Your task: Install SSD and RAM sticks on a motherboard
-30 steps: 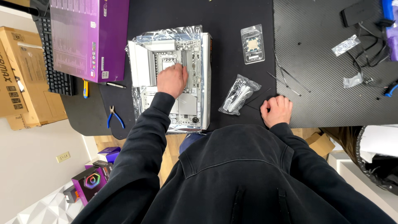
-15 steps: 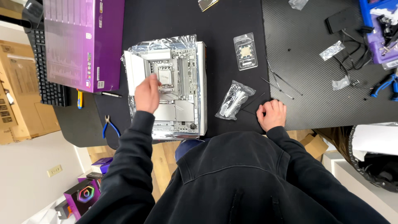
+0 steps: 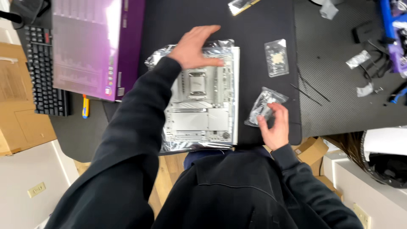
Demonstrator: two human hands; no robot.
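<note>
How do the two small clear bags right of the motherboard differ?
The upper bag lies flat and smooth, untouched; the lower bag is crumpled and bulging. The upper bag shows a pale, flat part; the lower bag holds darker contents. The right hand touches the lower bag only. Both rest on the black mat.

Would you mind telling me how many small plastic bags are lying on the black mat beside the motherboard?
2: a flat clear bag lies right of the motherboard, and a crumpled bag sits nearer, touched by the right hand. Others farther right may be bags too.
</note>
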